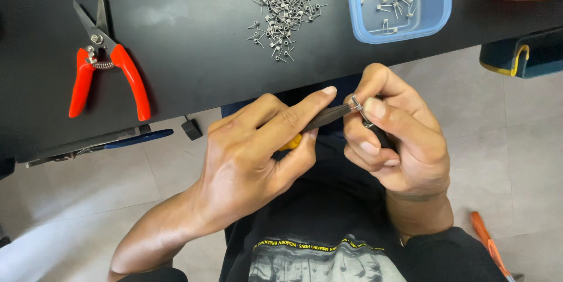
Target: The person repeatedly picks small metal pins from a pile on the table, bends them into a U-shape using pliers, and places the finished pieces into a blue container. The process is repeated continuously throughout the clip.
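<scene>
While L hand [258,147] grips pliers [325,116]; clip [356,104] btwn R hand [399,135] fingertips

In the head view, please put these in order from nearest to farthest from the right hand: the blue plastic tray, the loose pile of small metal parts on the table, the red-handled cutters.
From the right hand:
1. Blue plastic tray, on the black table just above the hand.
2. Loose pile of small grey metal parts, up and to the left.
3. Red-handled cutters, at the table's far left.
</scene>
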